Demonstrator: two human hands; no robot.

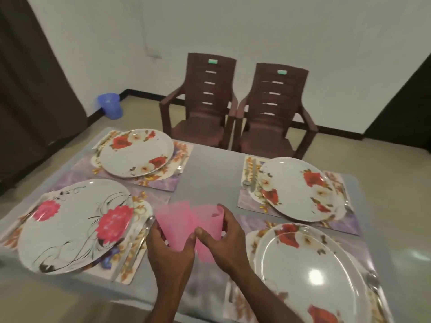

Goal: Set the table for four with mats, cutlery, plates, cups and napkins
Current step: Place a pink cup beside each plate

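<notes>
- The surface [213, 164] is grey.
- Four flowery mats lie flat on it: one at 10 o'clock [149, 180], one at 8 [130, 264], one at 2 [247, 197], one at 4 [356, 248].

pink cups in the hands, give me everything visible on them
The pink cups are translucent, plastic-looking tumblers that taper toward the base. Two show, side by side, tilted with mouths facing away from the camera, held above the grey table between the near plates. The left hand grips the left one around its lower body; the right hand holds the right one, fingers curled over its rim. Motion blur hides whether more cups are nested inside.
</notes>
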